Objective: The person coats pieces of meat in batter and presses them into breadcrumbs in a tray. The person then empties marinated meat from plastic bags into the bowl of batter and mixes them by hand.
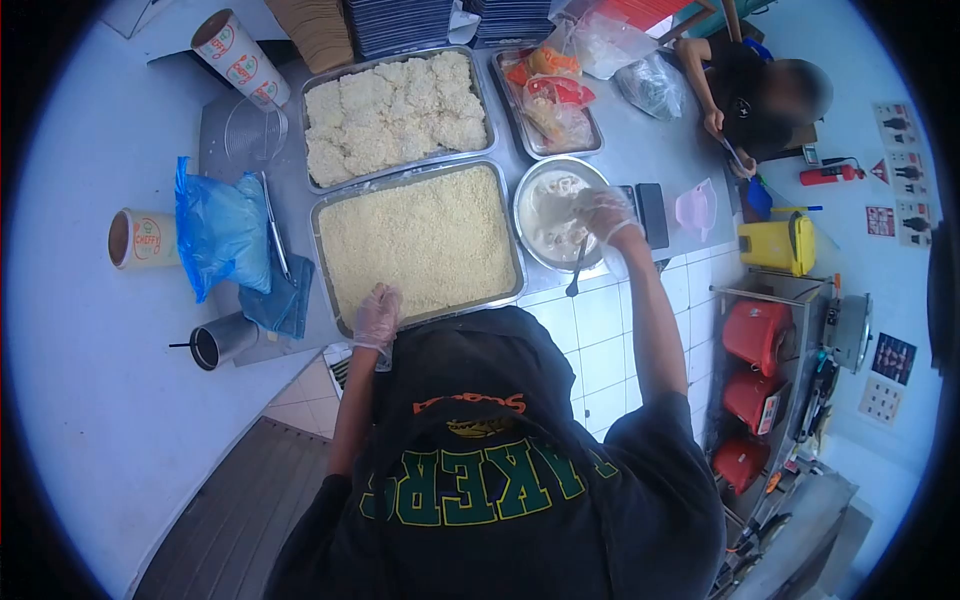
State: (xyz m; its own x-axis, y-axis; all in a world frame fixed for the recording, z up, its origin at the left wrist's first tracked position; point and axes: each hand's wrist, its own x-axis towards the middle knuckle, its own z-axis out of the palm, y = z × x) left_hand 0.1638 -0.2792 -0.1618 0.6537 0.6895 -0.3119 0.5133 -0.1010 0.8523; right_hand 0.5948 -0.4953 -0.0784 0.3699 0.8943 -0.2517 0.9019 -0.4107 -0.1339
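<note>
My left hand [378, 318], in a clear plastic glove, is at the near left edge of a metal tray [518, 262] filled with pale crumbs [415, 235]. Its fingers are drawn together; whatever they may hold is hidden. My right hand [606, 213], also gloved, reaches over the right side of a metal bowl [520, 222] of white batter with pieces in it. Motion blurs its fingers, and their tips are lost against the batter. A dark-handled utensil [574, 284] leans over the bowl's near rim. Behind the crumbs, another tray [488, 128] holds coated pieces [400, 110] packed side by side.
A smaller tray [545, 154] holds plastic bags. Left are a blue bag [225, 235], tongs [275, 225], a metal cup [222, 340] and printed paper tubs [240, 60]. A dark scale-like device [652, 213] and pink container [697, 208] stand right. Another person [745, 100] is at the far right.
</note>
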